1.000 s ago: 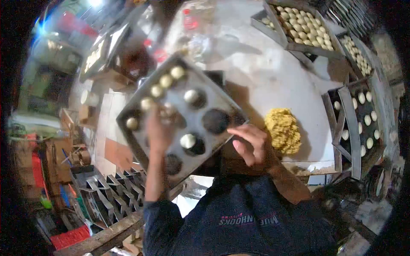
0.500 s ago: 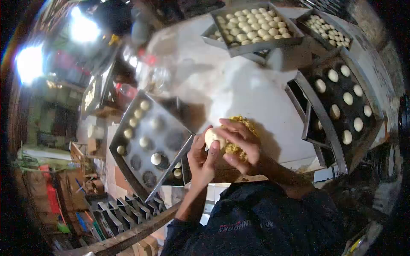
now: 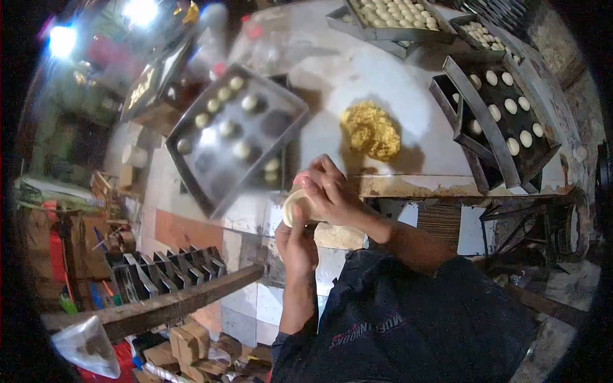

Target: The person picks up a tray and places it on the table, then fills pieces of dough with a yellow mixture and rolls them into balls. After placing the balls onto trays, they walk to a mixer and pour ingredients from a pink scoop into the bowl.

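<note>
A pale piece of dough (image 3: 294,205) is held between my two hands, just off the table's front edge. It looks flattened, with a curved rim facing the left. My left hand (image 3: 297,246) grips it from below, thumb laid across its face. From above, my right hand (image 3: 329,195) closes on its upper right side with bent fingers, which hide part of the dough. Beyond the hands, a heap of crumbly yellow filling (image 3: 377,131) rests on the white table (image 3: 319,83), touched by neither hand.
On the left, a metal tray (image 3: 211,163) carries several dough balls. Dark trays (image 3: 485,137) with spaced dough balls are stacked at the right. Fuller trays (image 3: 408,35) stand at the back. A wooden beam (image 3: 191,300) crosses the lower left, beside metal pans (image 3: 159,274).
My hands have moved away from the filling toward the table's front edge. The dough, a rounded ball before, now looks flatter. The filling shows fully, and the whole view has shifted.
</note>
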Demonstrator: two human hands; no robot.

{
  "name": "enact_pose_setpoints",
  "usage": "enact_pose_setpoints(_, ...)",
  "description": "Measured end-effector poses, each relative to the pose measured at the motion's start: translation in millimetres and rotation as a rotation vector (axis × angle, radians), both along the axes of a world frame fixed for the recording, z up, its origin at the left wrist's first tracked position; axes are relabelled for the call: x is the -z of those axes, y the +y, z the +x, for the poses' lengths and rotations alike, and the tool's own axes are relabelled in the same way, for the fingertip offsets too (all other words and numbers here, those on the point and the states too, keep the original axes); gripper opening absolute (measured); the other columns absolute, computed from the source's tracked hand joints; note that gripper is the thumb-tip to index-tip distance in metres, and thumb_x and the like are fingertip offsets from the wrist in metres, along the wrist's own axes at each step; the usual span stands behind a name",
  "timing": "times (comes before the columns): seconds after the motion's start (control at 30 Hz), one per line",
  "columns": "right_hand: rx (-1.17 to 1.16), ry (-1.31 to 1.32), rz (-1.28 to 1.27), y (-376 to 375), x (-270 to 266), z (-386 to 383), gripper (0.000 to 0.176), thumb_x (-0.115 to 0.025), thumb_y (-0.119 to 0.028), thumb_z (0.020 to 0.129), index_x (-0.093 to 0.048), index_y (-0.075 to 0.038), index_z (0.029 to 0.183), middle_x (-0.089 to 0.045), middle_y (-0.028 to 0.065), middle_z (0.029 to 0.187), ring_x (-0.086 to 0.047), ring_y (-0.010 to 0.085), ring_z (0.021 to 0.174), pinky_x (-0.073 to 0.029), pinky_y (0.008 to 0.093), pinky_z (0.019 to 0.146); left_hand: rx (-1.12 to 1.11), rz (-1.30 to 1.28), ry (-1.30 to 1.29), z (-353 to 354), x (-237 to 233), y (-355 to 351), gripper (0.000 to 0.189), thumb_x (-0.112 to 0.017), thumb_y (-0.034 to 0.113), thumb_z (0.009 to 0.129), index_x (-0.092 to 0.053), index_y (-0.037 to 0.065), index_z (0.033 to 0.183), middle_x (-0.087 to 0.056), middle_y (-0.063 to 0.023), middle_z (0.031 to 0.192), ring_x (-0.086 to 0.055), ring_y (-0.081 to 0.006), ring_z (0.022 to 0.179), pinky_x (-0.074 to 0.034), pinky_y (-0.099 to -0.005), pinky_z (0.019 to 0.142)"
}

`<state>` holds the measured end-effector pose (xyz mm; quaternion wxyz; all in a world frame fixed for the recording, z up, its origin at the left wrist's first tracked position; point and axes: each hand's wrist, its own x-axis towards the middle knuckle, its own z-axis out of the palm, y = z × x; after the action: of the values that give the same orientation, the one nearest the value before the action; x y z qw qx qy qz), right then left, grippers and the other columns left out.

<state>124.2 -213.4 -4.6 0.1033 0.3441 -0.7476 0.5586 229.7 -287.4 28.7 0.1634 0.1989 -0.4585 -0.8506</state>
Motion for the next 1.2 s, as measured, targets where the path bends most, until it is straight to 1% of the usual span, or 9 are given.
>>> enact_pose_setpoints(0.07, -0.111, 0.006, -0.109, -5, 1, 5, 0.033, -0.044, -0.026, 0.098, -0.063, 0.001, 0.095, -0.05, 0.0171, 0.095, -0.054, 0.0267, 0.084, -0.046, 0.0367, 0.072, -0.073, 0.128, 0.012, 9, 22, -2, 0.034, -0.053, 0.024, 0.098, -0.057, -0.004, 0.117, -0.061, -0.0093, 0.111, -0.059, -0.0152, 0.099, -0.047, -0.0298, 0.086)
enact_pose_setpoints(0.27, -0.193, -0.16, -0.064, 19, 30, -30, 0.025, -0.06, -0.025, 0.091, -0.064, -0.001, 0.083, -0.062, 0.0119, 0.076, -0.058, 0.0202, 0.063, -0.047, 0.0344, 0.06, 0.139, 0.405, 0.05, -1, 42, -4, 0.037, -0.051, 0.026, 0.098, -0.053, -0.003, 0.121, -0.059, -0.0147, 0.12, -0.06, -0.0222, 0.106, -0.05, -0.0301, 0.086)
enact_pose_setpoints(0.4, 0.328, -0.12, 0.354, 64, 37, -125, 0.019, -0.06, -0.007, 0.087, -0.065, -0.001, 0.105, -0.065, 0.0178, 0.107, -0.062, 0.0261, 0.101, -0.049, 0.035, 0.094, 0.223, 0.17, 0.052, -34, 31, -9, 0.048, -0.054, 0.026, 0.095, -0.045, -0.004, 0.131, -0.056, -0.016, 0.126, -0.055, -0.0244, 0.115, -0.04, -0.0398, 0.101)
enact_pose_setpoints(0.47, 0.286, -0.079, 0.518, 68, 53, -155, 0.025, -0.059, -0.005, 0.087, -0.063, -0.002, 0.111, -0.063, 0.0177, 0.111, -0.057, 0.0277, 0.109, -0.044, 0.0373, 0.099, 0.238, 0.122, 0.059, -65, 27, -6, 0.053, -0.054, 0.025, 0.093, -0.041, -0.004, 0.135, -0.053, -0.0154, 0.13, -0.054, -0.0244, 0.117, -0.041, -0.0397, 0.1)
enact_pose_setpoints(0.67, 0.146, -0.372, 0.499, 71, 58, -191, 0.03, -0.058, 0.005, 0.08, -0.063, 0.001, 0.109, -0.065, 0.0155, 0.098, -0.059, 0.0282, 0.101, -0.046, 0.0428, 0.094, 0.254, 0.091, -0.024, -157, 37, 11, 0.058, -0.055, 0.019, 0.092, -0.033, 0.003, 0.143, -0.052, -0.012, 0.129, -0.052, -0.0216, 0.116, -0.042, -0.0367, 0.1)
enact_pose_setpoints(0.87, -0.217, -0.979, -0.472, 112, 59, -216, 0.036, -0.06, 0.0, 0.085, -0.058, 0.004, 0.122, -0.067, 0.015, 0.1, -0.067, 0.0164, 0.083, -0.056, 0.0266, 0.072, 0.206, -0.024, -0.198, -211, 64, 24, 0.044, -0.052, 0.02, 0.097, -0.044, 0.003, 0.137, -0.053, -0.0096, 0.127, -0.054, -0.0176, 0.112, -0.047, -0.0316, 0.094)
enact_pose_setpoints(0.97, -0.282, -0.642, -0.182, 107, 42, -213, 0.042, -0.06, 0.001, 0.083, -0.056, 0.002, 0.125, -0.067, 0.0144, 0.1, -0.065, 0.0182, 0.081, -0.054, 0.029, 0.074, 0.31, -0.029, -0.262, -234, 62, 36, 0.042, -0.049, 0.021, 0.099, -0.045, 0.001, 0.135, -0.059, -0.0111, 0.117, -0.059, -0.0175, 0.106, -0.048, -0.0319, 0.094)
enact_pose_setpoints(1.03, 0.028, 0.059, 0.157, 100, 39, -204, 0.05, -0.062, 0.0, 0.075, -0.058, -0.002, 0.125, -0.067, 0.0138, 0.102, -0.059, 0.0199, 0.077, -0.05, 0.0313, 0.076, 0.301, -0.082, -0.243, -246, 56, 50, 0.042, -0.049, 0.021, 0.099, -0.046, 0.001, 0.135, -0.059, -0.0112, 0.117, -0.059, -0.0173, 0.105, -0.049, -0.0318, 0.092)
enact_pose_setpoints(1.2, -0.012, -0.063, -0.034, 107, 4, -193, 0.046, -0.066, -0.004, 0.074, -0.061, -0.001, 0.119, -0.063, 0.0127, 0.096, -0.06, 0.0211, 0.077, -0.051, 0.0317, 0.075, 0.179, -0.229, -0.071, -244, 51, 48, 0.04, -0.049, 0.018, 0.099, -0.046, 0.0, 0.134, -0.059, -0.0124, 0.117, -0.059, -0.0176, 0.104, -0.051, -0.0303, 0.088)
